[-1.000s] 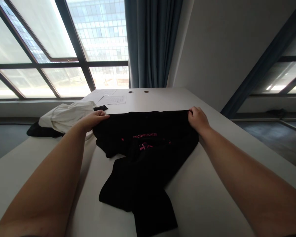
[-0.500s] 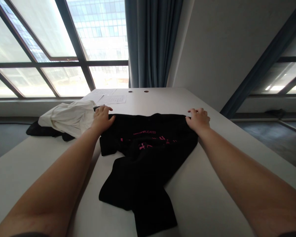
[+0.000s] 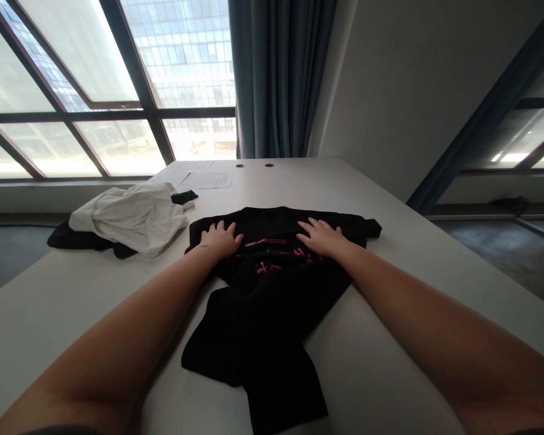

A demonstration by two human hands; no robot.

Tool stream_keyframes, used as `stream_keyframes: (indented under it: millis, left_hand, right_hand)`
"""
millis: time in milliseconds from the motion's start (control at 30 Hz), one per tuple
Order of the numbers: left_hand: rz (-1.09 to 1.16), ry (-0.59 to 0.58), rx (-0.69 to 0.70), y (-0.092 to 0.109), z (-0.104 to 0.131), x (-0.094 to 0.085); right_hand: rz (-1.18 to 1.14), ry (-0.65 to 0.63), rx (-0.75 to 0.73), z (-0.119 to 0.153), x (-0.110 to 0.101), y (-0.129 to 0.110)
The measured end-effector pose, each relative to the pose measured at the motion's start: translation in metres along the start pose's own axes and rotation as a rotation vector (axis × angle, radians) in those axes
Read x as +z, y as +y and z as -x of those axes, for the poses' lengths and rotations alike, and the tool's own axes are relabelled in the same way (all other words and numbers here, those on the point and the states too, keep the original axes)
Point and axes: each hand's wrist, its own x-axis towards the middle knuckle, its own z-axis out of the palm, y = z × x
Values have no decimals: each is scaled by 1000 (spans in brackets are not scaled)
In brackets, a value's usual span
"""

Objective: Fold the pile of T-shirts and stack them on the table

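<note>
A black garment [image 3: 272, 314] with pink lettering lies partly bunched on the white table [image 3: 390, 338], its lower part trailing toward the near edge. My left hand [image 3: 221, 240] rests on its upper left part, fingers spread and palm down. On the upper right part lies my right hand [image 3: 321, 236], also with fingers apart and holding nothing. The pink print shows between and just below the two hands. A black flap of the cloth sticks out to the right, beyond my right hand.
Left of the garment lies a heap of white cloth [image 3: 131, 217] with black cloth [image 3: 79, 238] under it. Paper sheets [image 3: 206, 179] lie at the table's far left. Behind stand a blue curtain [image 3: 281, 78] and windows.
Both hands have let go of the garment's upper corners and moved inward onto the cloth, fingers now spread. A flap at the right now sticks outward, and the upper left edge has shifted.
</note>
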Motion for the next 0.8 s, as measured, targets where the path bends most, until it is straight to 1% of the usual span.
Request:
stream_keyframes:
  millis: [67, 133, 267, 433, 600, 800]
  left_hand:
    - [11, -21, 3, -1, -4, 7]
    - [29, -47, 27, -5, -11, 10]
    - [48, -47, 66, -15, -28, 10]
    - [58, -33, 88, -18, -53, 12]
    - [67, -39, 95, -21, -75, 12]
    - [68, -28, 96, -22, -89, 11]
  right_hand:
    - [-6, -3, 17, -1, 0, 3]
    - [-10, 3, 30, -3, 1, 4]
    - [-22, 10, 50, -9, 4, 3]
    - [-42, 24, 55, -20, 7, 5]
    - [-52, 29, 81, -40, 5, 14]
    - [-80, 22, 140, -74, -3, 25]
